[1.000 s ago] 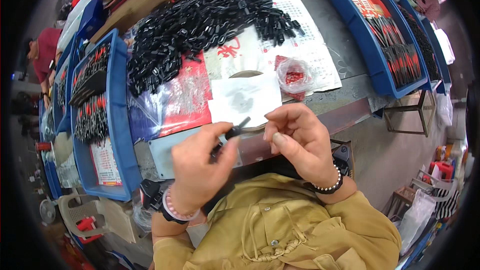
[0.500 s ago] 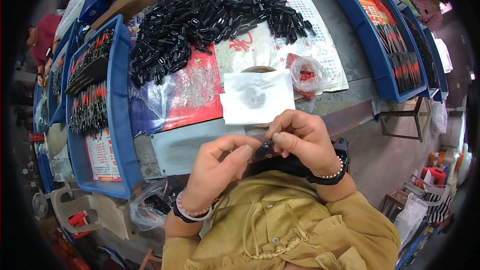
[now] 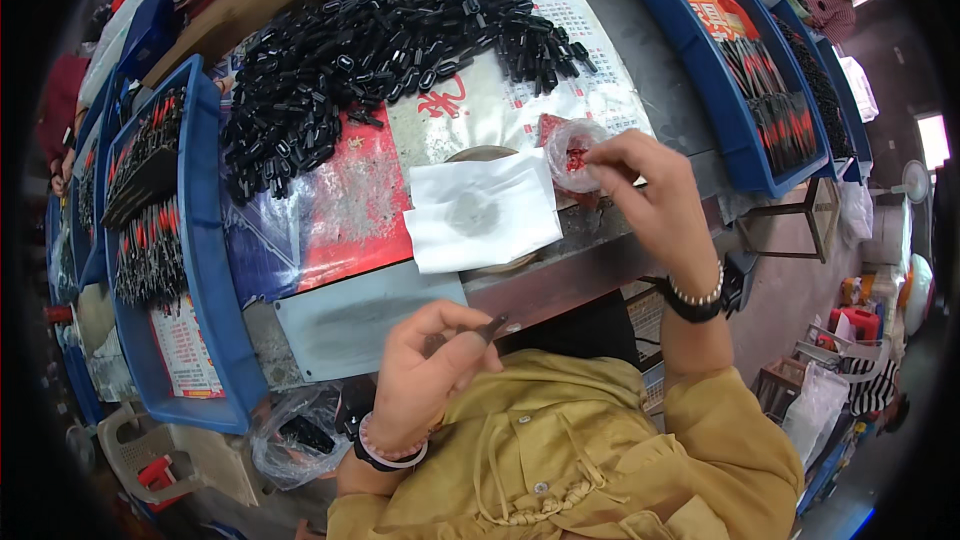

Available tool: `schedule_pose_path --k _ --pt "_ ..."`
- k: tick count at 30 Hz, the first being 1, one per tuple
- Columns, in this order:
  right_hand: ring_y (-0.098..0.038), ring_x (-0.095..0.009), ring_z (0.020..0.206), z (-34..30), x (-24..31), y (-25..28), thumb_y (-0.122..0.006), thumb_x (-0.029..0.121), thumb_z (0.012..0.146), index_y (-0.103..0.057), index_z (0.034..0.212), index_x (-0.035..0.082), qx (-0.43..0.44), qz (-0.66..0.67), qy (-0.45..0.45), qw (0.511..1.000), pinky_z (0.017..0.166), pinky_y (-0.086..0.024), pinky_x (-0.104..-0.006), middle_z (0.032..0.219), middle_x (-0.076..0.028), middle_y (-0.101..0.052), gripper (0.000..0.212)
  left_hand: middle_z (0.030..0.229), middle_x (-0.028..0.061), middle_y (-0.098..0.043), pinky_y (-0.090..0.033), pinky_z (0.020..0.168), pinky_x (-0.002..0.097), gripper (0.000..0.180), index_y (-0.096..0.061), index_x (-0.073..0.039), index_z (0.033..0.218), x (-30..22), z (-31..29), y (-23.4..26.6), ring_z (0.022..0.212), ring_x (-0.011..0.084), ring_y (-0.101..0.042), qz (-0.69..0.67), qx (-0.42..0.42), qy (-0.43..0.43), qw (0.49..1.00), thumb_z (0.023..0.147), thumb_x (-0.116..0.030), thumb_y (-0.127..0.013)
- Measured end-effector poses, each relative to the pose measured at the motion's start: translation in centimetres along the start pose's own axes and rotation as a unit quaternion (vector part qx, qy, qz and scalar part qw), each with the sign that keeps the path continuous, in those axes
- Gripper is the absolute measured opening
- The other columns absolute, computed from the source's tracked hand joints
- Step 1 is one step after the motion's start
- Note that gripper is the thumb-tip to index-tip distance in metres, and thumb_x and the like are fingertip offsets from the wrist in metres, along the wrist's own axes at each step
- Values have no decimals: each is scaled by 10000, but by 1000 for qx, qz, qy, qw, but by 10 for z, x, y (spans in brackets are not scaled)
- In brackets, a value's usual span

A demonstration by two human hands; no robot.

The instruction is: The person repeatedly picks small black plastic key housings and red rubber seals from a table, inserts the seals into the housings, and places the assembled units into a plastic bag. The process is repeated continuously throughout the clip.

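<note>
My left hand [image 3: 433,365] is closed, pinching a slim dark piece [image 3: 491,328] between thumb and forefinger; its tip sticks out to the right and the rest is hidden. My right hand [image 3: 648,190] reaches over to a clear plastic bag [image 3: 572,172] with small red bits [image 3: 577,159] inside. Its bent fingers are at the bag's right edge, thumb and forefinger apart, and nothing shows between them. A white paper sheet [image 3: 450,240] with a grey smudge lies between the hands, beyond them. Farther off spreads a large pile of small black plastic parts [image 3: 340,70].
A blue bin [image 3: 190,240] of black-and-orange pieces stands at left, another blue bin [image 3: 745,135] at right. A pale grey board [image 3: 350,325] lies near the table's front edge [image 3: 560,300]. A plastic chair [image 3: 150,440] is at lower left; another person [image 3: 65,125] is far left.
My right hand has left the left hand and moved right and away to the bag. My left hand has come slightly nearer, keeping a dark piece. The whole view has shifted a little.
</note>
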State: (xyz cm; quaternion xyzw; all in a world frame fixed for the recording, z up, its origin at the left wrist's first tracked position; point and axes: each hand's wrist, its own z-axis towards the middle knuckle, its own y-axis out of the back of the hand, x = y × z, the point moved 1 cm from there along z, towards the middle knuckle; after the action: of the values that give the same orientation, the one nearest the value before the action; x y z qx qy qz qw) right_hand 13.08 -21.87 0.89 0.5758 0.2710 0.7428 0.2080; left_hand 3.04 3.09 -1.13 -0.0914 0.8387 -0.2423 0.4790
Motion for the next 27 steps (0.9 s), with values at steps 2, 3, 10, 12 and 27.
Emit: schedule_pose_path --k 2,3,10,12,27 --pt "-615 -319 759 13 -11 3 -625 81 820 -662 911 15 30 -77 18 996 689 -482 -366 845 -136 -630 118 732 127 -648 -346 451 177 225 -609 38 1014 -1 -1 1 501 60 -448 6 -6 -8 1000 904 -156 -636" --pt "-606 -333 756 18 -15 4 -621 88 818 -662 902 21 48 -122 11 991 686 -478 -382 834 -136 -621 115 735 130 -650 -347 452 176 223 -611 41 1021 -1 -1 1 500 58 -449 21 -14 -9 1000 903 -147 -634" --pt "-593 -364 788 32 -20 -8 -578 120 795 -607 806 21 131 -265 33 955 693 -474 -428 819 -151 -598 103 745 136 -656 -340 448 167 215 -613 53 1043 -5 -5 3 491 49 -440 44 -39 -33 998 894 -103 -622" --pt "-591 -368 785 34 -22 -9 -575 112 789 -589 801 18 133 -275 47 951 690 -474 -431 819 -157 -597 96 743 136 -655 -338 448 166 218 -611 55 1042 -5 -5 3 490 49 -438 44 -41 -34 998 894 -104 -623" --pt "-604 -216 625 28 -28 9 -606 30 781 -568 839 -26 92 1 -39 995 605 -485 -310 696 -146 -613 88 739 136 -649 -341 442 167 234 -606 52 1041 2 -5 5 490 50 -443 29 -42 -29 998 897 -131 -633"
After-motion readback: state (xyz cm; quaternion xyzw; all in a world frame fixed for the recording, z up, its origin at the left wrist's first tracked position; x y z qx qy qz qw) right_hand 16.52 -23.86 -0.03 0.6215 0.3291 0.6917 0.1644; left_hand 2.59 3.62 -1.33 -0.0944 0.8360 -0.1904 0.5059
